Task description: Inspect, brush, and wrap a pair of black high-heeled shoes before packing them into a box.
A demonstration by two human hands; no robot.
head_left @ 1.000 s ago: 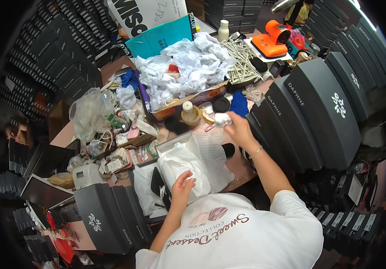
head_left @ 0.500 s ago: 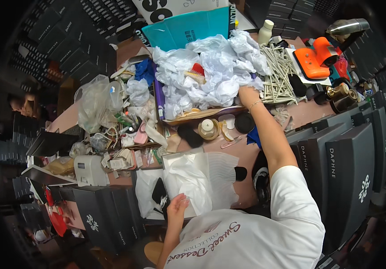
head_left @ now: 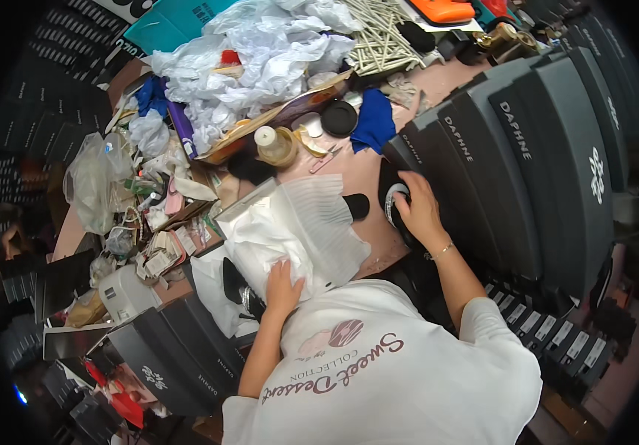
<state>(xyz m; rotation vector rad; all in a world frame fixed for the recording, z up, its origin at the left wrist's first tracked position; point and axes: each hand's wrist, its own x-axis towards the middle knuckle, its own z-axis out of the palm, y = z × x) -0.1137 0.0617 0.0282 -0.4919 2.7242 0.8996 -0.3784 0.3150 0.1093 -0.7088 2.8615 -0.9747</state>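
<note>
My left hand (head_left: 282, 289) lies with fingers stretched over white tissue paper (head_left: 264, 237) in an open shallow white box (head_left: 323, 278). Beside that hand, a black shoe with a silvery ornament (head_left: 241, 291) rests on white paper to the left. Over on the right, my right hand (head_left: 420, 211) is at a second black shoe (head_left: 388, 176), which has a silvery band. Its thumb and fingers are apart around the shoe's edge, and part of the shoe is hidden. A ribbed translucent sheet (head_left: 319, 211) spreads from the box toward a black oval pad (head_left: 356, 207).
Dark shoe boxes (head_left: 516, 170) stand in a row on the right, more (head_left: 178, 356) at lower left. Beyond the white box are a jar with a white cap (head_left: 276, 144), a blue cloth (head_left: 373, 122) and a bin of crumpled white paper (head_left: 253, 67). Clutter and plastic bags (head_left: 89, 185) fill the left.
My right hand has left the crumpled paper and come back to the shoe on the right. My left hand has lowered onto the tissue paper. The whole view has turned and shifted.
</note>
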